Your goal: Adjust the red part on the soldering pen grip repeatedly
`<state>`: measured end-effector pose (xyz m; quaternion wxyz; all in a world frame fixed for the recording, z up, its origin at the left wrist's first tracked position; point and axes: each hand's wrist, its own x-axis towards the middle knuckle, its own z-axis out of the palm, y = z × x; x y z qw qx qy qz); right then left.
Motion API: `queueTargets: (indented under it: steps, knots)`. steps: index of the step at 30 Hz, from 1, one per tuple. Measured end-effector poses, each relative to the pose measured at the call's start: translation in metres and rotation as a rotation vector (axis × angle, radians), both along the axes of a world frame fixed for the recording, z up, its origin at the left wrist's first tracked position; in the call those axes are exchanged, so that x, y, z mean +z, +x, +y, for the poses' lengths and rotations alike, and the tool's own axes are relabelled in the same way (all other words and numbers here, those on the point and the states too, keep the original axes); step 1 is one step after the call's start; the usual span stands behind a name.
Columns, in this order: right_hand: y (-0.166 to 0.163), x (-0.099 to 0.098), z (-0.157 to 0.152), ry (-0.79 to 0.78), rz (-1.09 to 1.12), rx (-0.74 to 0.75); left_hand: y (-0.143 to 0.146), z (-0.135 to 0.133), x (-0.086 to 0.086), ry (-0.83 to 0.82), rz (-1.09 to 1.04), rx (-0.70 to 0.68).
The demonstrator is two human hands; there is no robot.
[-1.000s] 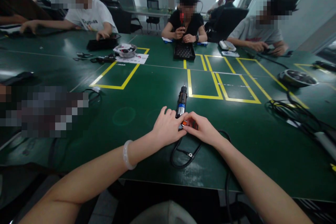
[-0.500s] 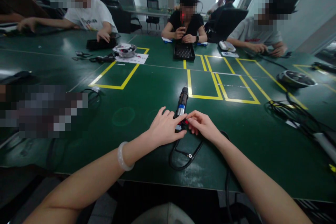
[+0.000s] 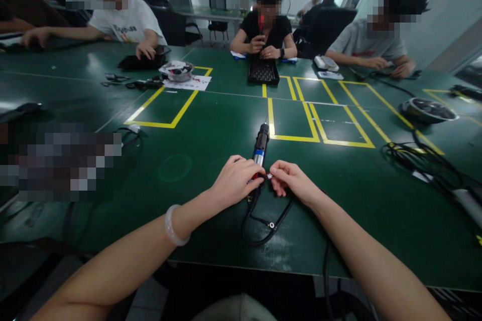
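Observation:
An electric screwdriver lies on the green table, its thin bit pointing away from me. It has a black nose, a blue band and a silver body. My left hand is closed over its rear end, with thumb and fingers bent round it and hiding part of it. Just right of that end, my right hand pinches at a tiny red and white piece, too small to name. A black cord with a small metal ring terminal loops below the hands.
Coiled black cables and a round metal bowl lie to the right. Yellow tape marks rectangles on the table. Across it, several people sit by a black tray and a clear bowl. A blurred-out patch covers the left.
My left fingers have drawn closer together round the screwdriver's rear. The tiny red and white piece shows more plainly between my hands. The view has shifted slightly.

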<state>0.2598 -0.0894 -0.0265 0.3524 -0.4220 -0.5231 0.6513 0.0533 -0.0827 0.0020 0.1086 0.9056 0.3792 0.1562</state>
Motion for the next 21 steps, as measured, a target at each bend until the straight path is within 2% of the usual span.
queueTargets:
  steps: [6,11,16,21]
  knots:
    - [0.0001,0.0015,-0.0005,-0.032,0.033,0.018,0.001,0.0019,-0.0028,-0.036,-0.041,-0.012]
    - [0.0025,0.0006,-0.0002,0.005,0.07,0.056,0.0002,0.0018,-0.0022,-0.053,-0.033,0.014]
    - [0.0061,0.0033,0.0001,0.035,0.073,0.166,-0.0023,0.0036,-0.0052,-0.056,0.063,0.09]
    - [0.0081,0.004,0.0004,0.083,0.003,0.212,-0.0043,0.0059,-0.008,-0.065,0.173,0.121]
